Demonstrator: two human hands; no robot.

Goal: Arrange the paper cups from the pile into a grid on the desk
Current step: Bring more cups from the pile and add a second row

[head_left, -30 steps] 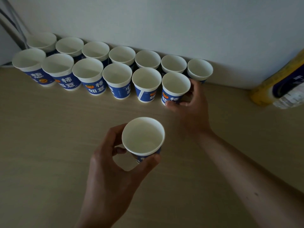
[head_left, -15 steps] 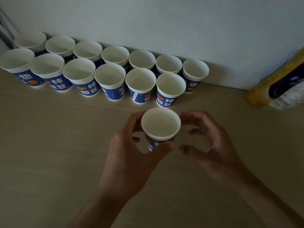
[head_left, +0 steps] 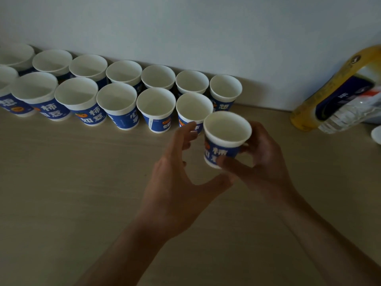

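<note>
Holds a paper cup (head_left: 225, 139) upright in the right hand (head_left: 266, 162), fingers (head_left: 232, 166) curled round it, just near of the gap right of the last near-row cup (head_left: 193, 110). Spreads the fingers of the left hand (head_left: 177, 188), empty, just left.

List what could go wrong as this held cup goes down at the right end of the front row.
1. The left hand has fingertips beside the last front-row cup; a nudge could topple it into its close neighbours.
2. The right hand grips the held cup with its thumb near the base, so it may tip on release.
3. Its slot is near the end back-row cup; rims might clash.
</note>
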